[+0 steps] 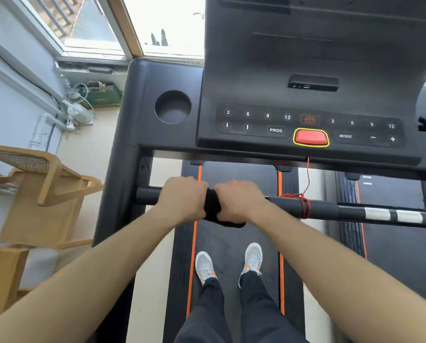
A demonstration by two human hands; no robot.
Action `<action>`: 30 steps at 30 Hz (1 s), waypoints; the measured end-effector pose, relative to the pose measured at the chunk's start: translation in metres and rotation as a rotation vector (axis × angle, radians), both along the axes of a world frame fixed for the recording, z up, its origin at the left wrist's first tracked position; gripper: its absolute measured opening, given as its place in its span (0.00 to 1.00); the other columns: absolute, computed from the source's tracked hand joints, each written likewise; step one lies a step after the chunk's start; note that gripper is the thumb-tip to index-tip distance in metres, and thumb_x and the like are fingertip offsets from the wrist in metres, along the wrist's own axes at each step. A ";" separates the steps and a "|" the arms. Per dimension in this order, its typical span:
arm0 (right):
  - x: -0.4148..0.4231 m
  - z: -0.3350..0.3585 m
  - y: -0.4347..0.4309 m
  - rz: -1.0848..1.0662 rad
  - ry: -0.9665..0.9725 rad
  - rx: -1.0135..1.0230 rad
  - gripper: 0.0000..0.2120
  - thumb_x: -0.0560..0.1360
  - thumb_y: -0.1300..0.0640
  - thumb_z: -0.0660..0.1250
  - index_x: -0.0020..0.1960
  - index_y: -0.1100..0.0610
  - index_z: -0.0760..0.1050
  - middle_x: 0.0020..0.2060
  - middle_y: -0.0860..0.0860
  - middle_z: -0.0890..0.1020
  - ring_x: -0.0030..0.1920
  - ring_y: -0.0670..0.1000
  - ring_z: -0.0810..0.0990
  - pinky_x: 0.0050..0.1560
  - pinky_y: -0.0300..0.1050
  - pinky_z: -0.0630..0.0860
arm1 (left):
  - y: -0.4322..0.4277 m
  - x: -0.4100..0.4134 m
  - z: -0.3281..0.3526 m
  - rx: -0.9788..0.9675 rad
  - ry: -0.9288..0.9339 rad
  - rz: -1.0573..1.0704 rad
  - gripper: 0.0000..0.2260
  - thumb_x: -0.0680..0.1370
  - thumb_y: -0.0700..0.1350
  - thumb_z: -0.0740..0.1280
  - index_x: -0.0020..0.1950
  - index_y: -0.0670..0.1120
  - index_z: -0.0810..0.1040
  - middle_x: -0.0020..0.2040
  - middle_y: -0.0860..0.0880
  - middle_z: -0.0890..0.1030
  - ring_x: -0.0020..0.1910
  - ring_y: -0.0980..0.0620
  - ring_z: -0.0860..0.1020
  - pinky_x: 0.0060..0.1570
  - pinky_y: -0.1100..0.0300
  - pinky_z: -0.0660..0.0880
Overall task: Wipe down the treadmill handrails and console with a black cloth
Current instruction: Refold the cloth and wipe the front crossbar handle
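Our fingers are curled down out of sight over the round black horizontal handrail bar [318,208], so we see only the backs of the left hand [182,198] and the right hand [240,199], both closed around the bunched black cloth [213,206]. The cloth sits wrapped on the bar between the two hands, a fold hanging just below the right wrist; how much of it lies under the palms we cannot tell.

To the right, a thin red cord [306,206] is wound around the bar, and farther along two white tape bands [392,215] mark it before the frame edge cuts the bar off. To the left, a short bare stretch of bar meets the black side upright [123,169].

Above, the black console panel with numbered buttons [311,125] carries a red stop button ringed in yellow [311,137] and a round cup recess [173,107]; its top is cropped. Below, grey sneakers [204,266] stand on the dark belt with orange edge stripes [234,243]. A light wooden chair [41,194] stands beside the left upright.
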State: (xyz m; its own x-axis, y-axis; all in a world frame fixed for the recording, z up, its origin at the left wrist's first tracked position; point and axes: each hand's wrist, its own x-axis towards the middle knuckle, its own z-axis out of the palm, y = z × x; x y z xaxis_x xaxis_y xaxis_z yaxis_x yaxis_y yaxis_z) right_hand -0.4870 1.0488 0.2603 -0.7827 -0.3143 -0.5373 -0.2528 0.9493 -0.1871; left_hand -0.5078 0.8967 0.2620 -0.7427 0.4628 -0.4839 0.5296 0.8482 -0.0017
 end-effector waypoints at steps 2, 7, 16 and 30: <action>-0.028 0.014 0.008 -0.050 -0.457 -0.127 0.11 0.70 0.52 0.74 0.50 0.53 0.78 0.38 0.48 0.80 0.40 0.51 0.81 0.40 0.45 0.79 | 0.010 -0.028 0.007 -0.016 -0.463 0.092 0.11 0.65 0.53 0.73 0.44 0.51 0.78 0.38 0.52 0.81 0.38 0.49 0.81 0.36 0.57 0.74; -0.034 0.016 0.015 -0.103 -0.587 -0.106 0.13 0.70 0.52 0.75 0.52 0.55 0.80 0.44 0.51 0.84 0.46 0.53 0.83 0.51 0.48 0.82 | 0.034 -0.045 0.004 -0.031 -0.756 0.082 0.10 0.66 0.49 0.76 0.42 0.52 0.77 0.43 0.50 0.82 0.42 0.50 0.81 0.42 0.56 0.78; 0.054 -0.022 0.055 0.009 0.666 0.073 0.16 0.61 0.64 0.75 0.43 0.57 0.71 0.33 0.54 0.78 0.33 0.58 0.78 0.32 0.49 0.69 | 0.066 0.041 -0.027 0.229 0.396 -0.059 0.10 0.66 0.42 0.71 0.41 0.50 0.73 0.34 0.50 0.79 0.32 0.46 0.79 0.33 0.57 0.58; 0.027 -0.002 0.086 -0.098 0.051 0.093 0.08 0.70 0.51 0.69 0.47 0.51 0.74 0.37 0.47 0.80 0.40 0.55 0.81 0.37 0.45 0.72 | 0.112 0.012 -0.014 0.172 -0.151 -0.039 0.09 0.68 0.52 0.73 0.43 0.51 0.79 0.37 0.51 0.79 0.35 0.48 0.79 0.33 0.59 0.69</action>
State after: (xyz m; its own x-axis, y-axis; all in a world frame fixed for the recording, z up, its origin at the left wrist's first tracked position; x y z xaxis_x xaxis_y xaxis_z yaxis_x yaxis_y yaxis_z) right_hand -0.4596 1.1344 0.2582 -0.8342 -0.1858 -0.5192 -0.1649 0.9825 -0.0866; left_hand -0.4956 1.0083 0.2484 -0.6479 0.5751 -0.4995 0.5454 0.8080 0.2229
